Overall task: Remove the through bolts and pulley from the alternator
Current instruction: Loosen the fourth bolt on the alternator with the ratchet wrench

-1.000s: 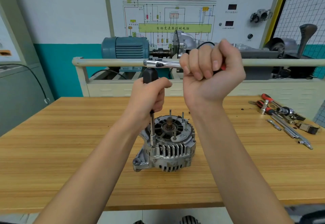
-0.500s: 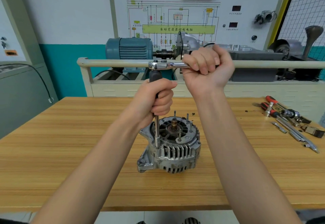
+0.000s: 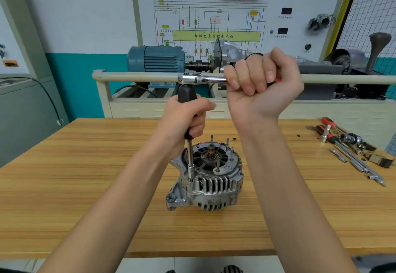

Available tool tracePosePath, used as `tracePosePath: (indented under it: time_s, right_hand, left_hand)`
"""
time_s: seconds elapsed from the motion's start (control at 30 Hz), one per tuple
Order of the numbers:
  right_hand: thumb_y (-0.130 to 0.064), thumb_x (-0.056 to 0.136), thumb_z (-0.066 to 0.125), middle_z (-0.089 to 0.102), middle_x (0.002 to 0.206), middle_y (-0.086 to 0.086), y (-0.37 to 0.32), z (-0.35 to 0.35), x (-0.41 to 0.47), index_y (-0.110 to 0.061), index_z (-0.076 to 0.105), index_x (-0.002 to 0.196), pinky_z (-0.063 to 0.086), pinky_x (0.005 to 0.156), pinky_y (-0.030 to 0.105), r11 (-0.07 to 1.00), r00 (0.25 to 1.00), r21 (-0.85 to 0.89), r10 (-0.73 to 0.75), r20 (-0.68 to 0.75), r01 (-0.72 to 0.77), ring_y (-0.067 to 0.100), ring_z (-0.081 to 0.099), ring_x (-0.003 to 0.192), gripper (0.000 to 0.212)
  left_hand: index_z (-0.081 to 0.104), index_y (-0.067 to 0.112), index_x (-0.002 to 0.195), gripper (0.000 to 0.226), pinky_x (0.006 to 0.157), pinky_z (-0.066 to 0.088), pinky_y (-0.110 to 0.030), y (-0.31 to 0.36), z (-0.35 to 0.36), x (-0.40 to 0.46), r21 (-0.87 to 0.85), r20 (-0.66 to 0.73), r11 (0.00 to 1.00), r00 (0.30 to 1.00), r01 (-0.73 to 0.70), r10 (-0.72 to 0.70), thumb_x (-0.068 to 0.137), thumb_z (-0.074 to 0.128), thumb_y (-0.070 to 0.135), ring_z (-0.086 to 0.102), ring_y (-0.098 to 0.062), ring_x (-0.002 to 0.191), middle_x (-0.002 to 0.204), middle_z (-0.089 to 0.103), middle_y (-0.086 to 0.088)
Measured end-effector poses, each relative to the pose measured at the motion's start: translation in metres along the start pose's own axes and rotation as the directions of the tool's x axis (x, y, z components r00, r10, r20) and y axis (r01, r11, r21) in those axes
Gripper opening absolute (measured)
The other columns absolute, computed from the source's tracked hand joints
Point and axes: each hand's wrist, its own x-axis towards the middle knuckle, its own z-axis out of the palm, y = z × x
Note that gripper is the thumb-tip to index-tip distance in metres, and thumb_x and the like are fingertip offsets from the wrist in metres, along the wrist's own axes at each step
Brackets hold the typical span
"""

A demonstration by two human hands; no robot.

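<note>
1. Your right hand (image 3: 262, 84) gripped the ratchet (image 3: 201, 78), hiding most of its handle.
2. Your left hand (image 3: 186, 118) held the black-handled driver (image 3: 189, 150), seemingly on a through bolt.
3. The alternator (image 3: 209, 176) stood mid-table (image 3: 85, 187).

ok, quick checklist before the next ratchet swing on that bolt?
1. Socket seated on bolt at alternator rim: looks ok; the bolt head is hidden.
2. Extension upright: ok.
3. Left hand grips the driver handle: ok.
4. Right hand grips the ratchet handle: ok.
5. Alternator restrained: not ok; it stands free on the table, neither hand holding it.
6. Swing path clear: cannot tell; the rail lies behind the ratchet, gap unclear.
</note>
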Motion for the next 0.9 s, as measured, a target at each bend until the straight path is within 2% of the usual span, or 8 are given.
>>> tracePosePath:
  time_s: [0.13, 0.27, 0.37, 0.57, 0.67, 0.73, 0.8, 0.9]
  right_hand:
    - [-0.013, 0.081, 0.038, 0.024, 0.031, -0.006, -0.002, -0.012, 0.021, -0.016, 0.032, 0.036, 0.024, 0.039, 0.018, 0.935, 0.954, 0.273, 0.268, -0.134, -0.224, 0.010, 0.022, 0.026, 0.045]
    - [-0.013, 0.081, 0.038, 0.023, 0.031, -0.006, 0.003, -0.016, 0.027, -0.017, 0.032, 0.038, 0.022, 0.038, 0.018, 0.906, 0.929, 0.353, 0.314, -0.197, -0.232, 0.011, 0.022, 0.026, 0.044]
    - [-0.013, 0.082, 0.038, 0.023, 0.033, -0.006, 0.003, -0.008, 0.016, -0.017, 0.033, 0.038, 0.022, 0.039, 0.020, 0.962, 0.967, 0.233, 0.188, -0.174, -0.145, 0.010, 0.020, 0.028, 0.044]
    - [-0.009, 0.088, 0.032, 0.028, 0.035, -0.006, 0.014, 0.012, -0.019, -0.018, 0.036, 0.039, 0.018, 0.045, 0.025, 0.970, 0.973, -0.109, -0.204, 0.104, 0.215, 0.009, 0.019, 0.033, 0.050]
    - [-0.009, 0.087, 0.032, 0.027, 0.034, -0.006, 0.011, 0.009, -0.018, -0.017, 0.036, 0.039, 0.017, 0.045, 0.026, 0.970, 0.970, -0.107, -0.202, 0.135, 0.217, 0.010, 0.017, 0.034, 0.049]
    - [-0.009, 0.088, 0.034, 0.026, 0.034, -0.006, 0.004, 0.003, -0.010, -0.018, 0.035, 0.039, 0.020, 0.044, 0.023, 0.990, 0.989, -0.063, -0.116, 0.094, 0.123, 0.012, 0.013, 0.035, 0.049]
    - [-0.013, 0.083, 0.037, 0.025, 0.033, -0.005, -0.004, -0.003, 0.002, -0.017, 0.035, 0.038, 0.023, 0.042, 0.022, 0.999, 0.999, 0.030, 0.034, 0.014, -0.034, 0.011, 0.015, 0.034, 0.046]
    - [-0.014, 0.082, 0.037, 0.026, 0.031, -0.004, -0.006, -0.015, 0.018, -0.015, 0.034, 0.037, 0.024, 0.041, 0.021, 0.928, 0.962, 0.279, 0.268, -0.045, -0.245, 0.011, 0.019, 0.029, 0.045]
  left_hand:
    - [0.039, 0.018, 0.047, 0.035, 0.042, 0.023, -0.022, 0.009, -0.010, 0.001, -0.036, 0.236, 0.997, 0.970, 0.066, -0.055, 0.077, 0.057, 0.014, 0.026, -0.012, 0.036, 0.040, 0.030, 0.005]
    - [0.036, 0.019, 0.045, 0.043, 0.034, 0.020, -0.017, 0.008, -0.008, 0.005, -0.171, 0.289, 0.973, 0.952, 0.157, -0.103, 0.083, 0.054, 0.010, 0.021, -0.006, 0.029, 0.036, 0.026, 0.008]
    - [0.031, 0.022, 0.045, 0.050, 0.036, 0.015, -0.015, 0.005, -0.003, 0.003, -0.084, 0.113, 0.993, 0.991, 0.084, -0.075, 0.089, 0.049, 0.005, 0.016, -0.007, 0.029, 0.036, 0.022, 0.008]
    - [0.029, 0.019, 0.051, 0.046, 0.037, 0.017, -0.014, 0.001, 0.013, 0.004, 0.022, -0.210, 1.000, 0.978, -0.011, 0.015, 0.088, 0.051, 0.002, 0.016, -0.010, 0.031, 0.037, 0.025, 0.008]
    - [0.030, 0.018, 0.055, 0.042, 0.037, 0.020, -0.014, -0.001, 0.016, 0.004, 0.061, -0.241, 0.998, 0.970, -0.028, 0.041, 0.087, 0.053, 0.002, 0.020, -0.008, 0.031, 0.037, 0.028, 0.009]
    - [0.032, 0.018, 0.057, 0.041, 0.036, 0.021, -0.015, -0.001, 0.010, 0.004, 0.055, -0.168, 0.998, 0.985, -0.030, 0.039, 0.087, 0.056, 0.002, 0.020, -0.009, 0.033, 0.039, 0.028, 0.008]
    - [0.035, 0.016, 0.057, 0.040, 0.037, 0.022, -0.017, 0.001, 0.000, 0.003, 0.006, 0.027, 1.000, 0.999, -0.026, 0.025, 0.086, 0.060, 0.006, 0.022, -0.009, 0.033, 0.040, 0.028, 0.006]
    - [0.042, 0.015, 0.053, 0.034, 0.037, 0.022, -0.017, 0.006, -0.012, 0.002, -0.044, 0.340, 0.999, 0.940, 0.031, -0.014, 0.078, 0.065, 0.019, 0.026, -0.008, 0.030, 0.037, 0.032, 0.006]
